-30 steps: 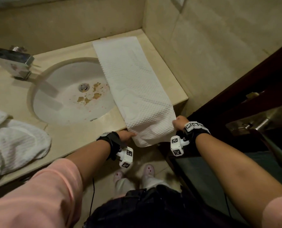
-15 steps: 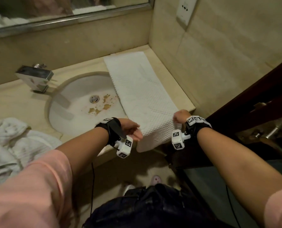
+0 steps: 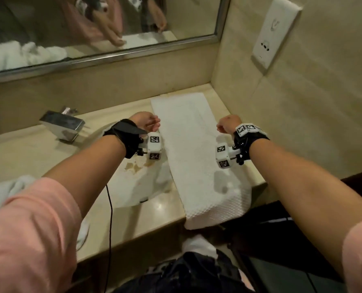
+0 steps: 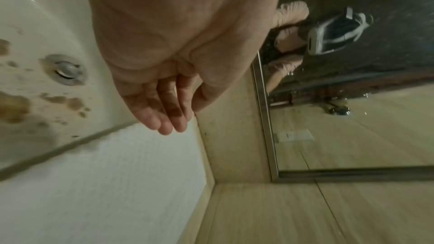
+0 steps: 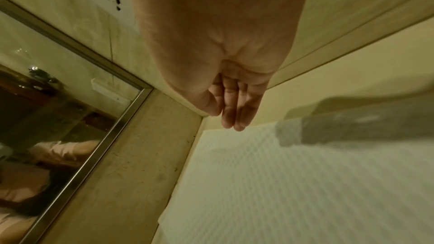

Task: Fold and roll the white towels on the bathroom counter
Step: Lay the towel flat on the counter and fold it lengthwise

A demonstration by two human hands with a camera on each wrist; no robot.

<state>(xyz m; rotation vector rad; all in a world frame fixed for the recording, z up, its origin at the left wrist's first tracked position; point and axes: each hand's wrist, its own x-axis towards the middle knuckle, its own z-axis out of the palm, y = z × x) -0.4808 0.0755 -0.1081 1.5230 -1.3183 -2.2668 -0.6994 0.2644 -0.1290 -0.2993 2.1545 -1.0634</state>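
Both hands have let go of the white towel's [image 3: 199,157] near end and moved up along it toward the mirror [image 3: 99,28] — the left hand [image 3: 147,123] now beside its sink-side edge, the right hand [image 3: 226,124] at the opposite edge, fingers straight and holding nothing — while that near end droops over the tabletop's [image 3: 161,210] front edge, away from the mirror

Head cam looks down over counter [image 3: 154,210]; wrist cams close along palms, both share towel [image 3: 197,157].
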